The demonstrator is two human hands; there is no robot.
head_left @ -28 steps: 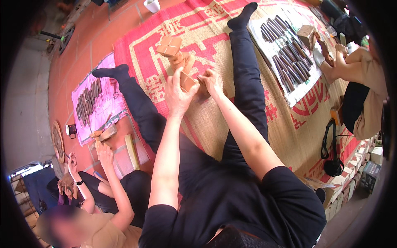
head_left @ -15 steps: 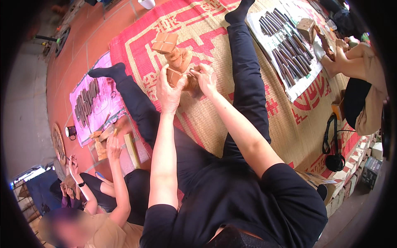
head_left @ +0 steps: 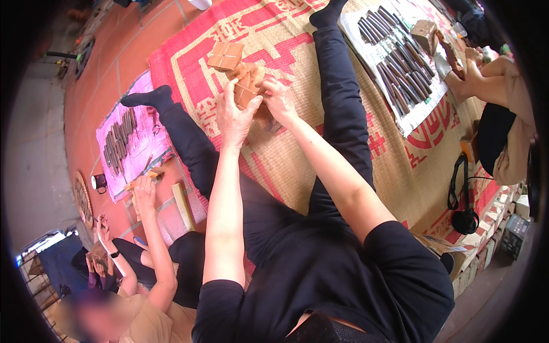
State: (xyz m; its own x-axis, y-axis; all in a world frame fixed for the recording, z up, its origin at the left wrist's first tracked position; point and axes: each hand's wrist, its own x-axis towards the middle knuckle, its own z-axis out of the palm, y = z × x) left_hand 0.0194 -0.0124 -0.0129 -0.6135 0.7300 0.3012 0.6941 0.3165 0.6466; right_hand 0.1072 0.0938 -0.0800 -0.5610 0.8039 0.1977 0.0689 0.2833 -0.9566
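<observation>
Between my outstretched legs is a reddish-brown wood carving (head_left: 247, 71) with a rounded, shaped middle and square block ends. Pale crossing lines mark the block faces. My left hand (head_left: 233, 121) is closed around its near block, thumb on the right side and fingers on the left. Against the carving's right side, my right hand (head_left: 279, 102) has its fingers bent together in a pinch. Whatever those fingers hold, if anything, is hidden. Part of the carving's lower side is covered by my hands.
Under me lies a red-and-straw woven mat (head_left: 286, 157). Dark-handled carving tools (head_left: 403, 74) lie on a white cloth at right, others (head_left: 120, 140) on a pink cloth at left. Co-workers sit on both sides; the left one's hand (head_left: 146, 191) is over wood. A black strap (head_left: 454, 186) lies right.
The carving has tipped slightly, showing more of its block faces. My right hand has shifted a little up and left along it. The left co-worker's raised hand has moved left over the wood.
</observation>
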